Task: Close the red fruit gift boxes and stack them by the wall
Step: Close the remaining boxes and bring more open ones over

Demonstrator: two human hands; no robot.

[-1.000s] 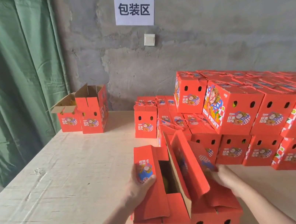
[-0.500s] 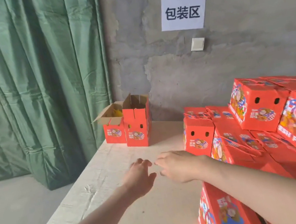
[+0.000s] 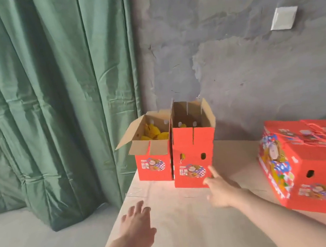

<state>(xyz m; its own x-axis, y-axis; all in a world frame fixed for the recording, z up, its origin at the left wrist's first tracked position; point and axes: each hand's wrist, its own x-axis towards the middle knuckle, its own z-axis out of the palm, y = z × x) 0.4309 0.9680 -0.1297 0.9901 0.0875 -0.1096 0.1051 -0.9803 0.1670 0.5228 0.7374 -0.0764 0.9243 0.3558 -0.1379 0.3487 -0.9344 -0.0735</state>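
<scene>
Two open-topped red cardboard fruit boxes (image 3: pixel 154 168) were set on the pale wooden table (image 3: pixel 198 241) against the grey wall (image 3: pixel 234 69). Since a moment before, the right hand (image 3: pixel 222 192) had been brought to the taller box's (image 3: pixel 193 150) corner; it and the left hand (image 3: pixel 138 227) were spread, empty.

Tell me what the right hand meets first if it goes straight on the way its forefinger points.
The taller open red box: the right hand points its forefinger at the box's lower front corner, seemingly almost touching, though depth is unclear.
</scene>
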